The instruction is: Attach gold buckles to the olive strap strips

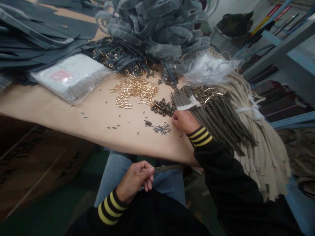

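Observation:
My left hand [137,178] is over my lap, below the table edge, its fingers closed on one end of a narrow olive strap [169,167]. A small loop keeper sits on that strap close to my fingertips. Over the table, my right hand [184,121] is closed beside a pile of dark loop keepers [162,107]; whatever its fingertips hold is hidden. Gold buckles [137,90] are heaped behind the keepers. Small grey metal pieces [161,128] lie scattered to the left of my right hand. A tied bundle of olive straps [214,114] rests just right of it.
Beige straps [261,147] hang over the table's right side. A plastic-wrapped packet [71,78] lies at left, near dark strips [29,46]. Coiled, wrapped straps [157,23] pile up at the back, with a clear plastic bag [209,68] in front. A cardboard box [44,164] stands below left.

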Tool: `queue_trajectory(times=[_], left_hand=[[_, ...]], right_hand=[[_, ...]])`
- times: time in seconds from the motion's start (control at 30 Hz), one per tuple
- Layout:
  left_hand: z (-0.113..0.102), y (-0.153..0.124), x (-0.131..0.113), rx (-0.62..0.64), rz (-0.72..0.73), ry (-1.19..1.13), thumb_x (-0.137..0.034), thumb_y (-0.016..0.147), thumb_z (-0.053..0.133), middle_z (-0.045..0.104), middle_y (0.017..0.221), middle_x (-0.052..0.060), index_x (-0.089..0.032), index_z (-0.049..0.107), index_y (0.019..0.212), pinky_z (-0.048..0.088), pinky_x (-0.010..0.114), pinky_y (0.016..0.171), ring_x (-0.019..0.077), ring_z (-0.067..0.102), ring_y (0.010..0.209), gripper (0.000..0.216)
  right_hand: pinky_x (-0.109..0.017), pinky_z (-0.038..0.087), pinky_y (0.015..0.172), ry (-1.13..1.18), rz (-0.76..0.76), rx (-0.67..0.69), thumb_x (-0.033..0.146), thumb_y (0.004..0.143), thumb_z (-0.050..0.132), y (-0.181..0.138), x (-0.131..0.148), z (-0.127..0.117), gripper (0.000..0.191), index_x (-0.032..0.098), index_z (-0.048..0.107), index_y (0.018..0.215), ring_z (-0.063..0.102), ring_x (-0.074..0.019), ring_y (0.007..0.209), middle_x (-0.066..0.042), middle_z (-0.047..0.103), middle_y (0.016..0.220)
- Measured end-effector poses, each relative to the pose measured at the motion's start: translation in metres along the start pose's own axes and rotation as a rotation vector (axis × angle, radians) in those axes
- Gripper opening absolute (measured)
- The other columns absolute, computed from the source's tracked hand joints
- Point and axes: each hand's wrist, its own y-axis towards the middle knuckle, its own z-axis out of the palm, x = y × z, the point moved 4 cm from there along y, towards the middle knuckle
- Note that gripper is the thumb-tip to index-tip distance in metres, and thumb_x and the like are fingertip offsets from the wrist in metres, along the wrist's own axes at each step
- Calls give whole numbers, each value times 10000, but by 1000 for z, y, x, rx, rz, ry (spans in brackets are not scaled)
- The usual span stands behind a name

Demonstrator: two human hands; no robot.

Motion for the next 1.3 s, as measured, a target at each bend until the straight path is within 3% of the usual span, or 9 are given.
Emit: queue_trajectory(times=[0.07,0.17,0.23,0.33,0.43,0.63,0.87,0.97,1.3], left_hand=[[0,-1,0,4,5,-9,-382,596,664,535,427,-41,-129,478,591,338,137,303,53,475,313,314],[1,-3,2,10,7,-27,-364,606,663,532,434,-43,-130,479,598,342,133,307,48,472,317,298],[3,-4,2,14,13,-37,-356,614,660,536,447,-44,-128,482,602,348,132,314,43,469,322,289],[5,-6,2,2,36,-32,-353,628,649,536,451,-44,-128,485,611,349,132,318,41,467,326,279],[7,-8,1,-21,65,3,-358,640,635,537,449,-43,-130,484,622,347,134,321,44,469,330,275],[15,-12,2,-55,130,127,-361,656,612,547,471,-38,-128,484,640,375,153,342,62,501,355,266],[26,-18,3,-92,178,187,-350,669,596,541,481,-38,-120,495,665,380,162,347,62,493,354,251],[27,-19,3,-93,206,207,-345,676,587,536,484,-40,-118,502,675,382,161,349,60,493,357,242],[24,-20,2,-88,229,265,-303,709,541,530,479,-46,-119,491,660,391,154,363,50,485,361,197]], right_hand=[[-272,403,609,111,-48,30,156,690,525,-13,4,-3,31,146,550,675,564,-171,671,-58,590,663],[-219,397,478,585,-107,171,239,693,554,-45,15,2,114,162,472,674,519,-105,492,19,520,553],[-193,383,424,920,-90,301,280,672,589,-71,23,11,190,171,436,696,492,-81,434,56,480,519],[-184,386,416,1170,-5,442,318,642,628,-109,33,28,264,173,417,708,484,-69,430,65,480,533],[-182,369,423,1149,58,448,293,662,609,-135,37,41,224,168,427,697,470,-68,445,58,484,530],[-186,323,429,887,105,232,226,683,557,-156,33,48,151,167,443,605,419,-73,465,43,461,533],[-225,395,534,929,160,165,268,688,572,-163,36,48,134,162,499,653,500,-122,571,1,534,607],[-216,380,510,919,161,132,282,677,589,-165,35,49,177,172,468,611,471,-115,552,14,509,579],[-239,422,547,1112,126,194,251,711,542,-166,36,57,138,160,493,619,506,-123,574,-3,526,607]])
